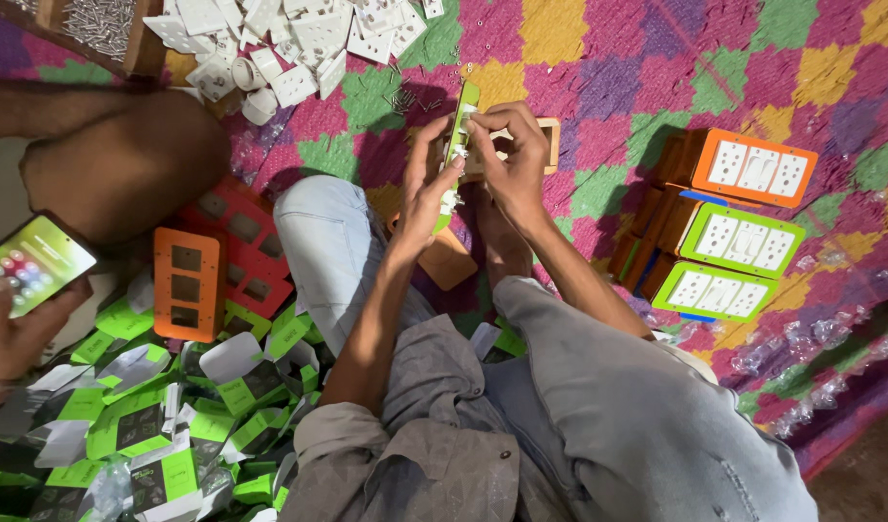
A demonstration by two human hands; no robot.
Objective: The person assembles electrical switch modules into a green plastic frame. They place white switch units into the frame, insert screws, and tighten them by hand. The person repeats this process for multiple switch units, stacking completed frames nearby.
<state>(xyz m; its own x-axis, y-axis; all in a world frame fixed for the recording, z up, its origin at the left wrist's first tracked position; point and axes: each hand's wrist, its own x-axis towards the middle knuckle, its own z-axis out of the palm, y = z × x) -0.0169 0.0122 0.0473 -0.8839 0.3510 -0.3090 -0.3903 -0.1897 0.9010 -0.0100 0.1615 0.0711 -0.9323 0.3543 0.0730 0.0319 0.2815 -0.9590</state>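
Fingers of both my hands are closed on a green plate (460,126), held on edge above my lap, over the patchwork mat (657,58). My left hand (427,188) grips it from the near side, thumb up along the edge and fingertips curled round white inserts set in it. My right hand (510,155) pinches the plate's upper part, with thumb and forefinger shut on a small white piece (470,121) at the plate's face; whether that piece is seated or loose I cannot tell. Behind my right hand lies a tan frame (550,145) on the mat, partly hidden by my fingers.

To my right stand three finished boxes, just beside one another: an orange one (758,166) farthest, then two green ones (744,242) nearer, each with white switches and sockets in its face. At the top, beyond my hands, is a heap of white parts (289,48), and beside it a wooden tray of screws (101,24). Left of my knee lie an orange plate (187,283) with three empty openings and a red plate (236,242), touching. Green and grey cartons (164,416) are strewn near my left leg. Another person's hand (9,329) at the far left holds a phone (33,261).
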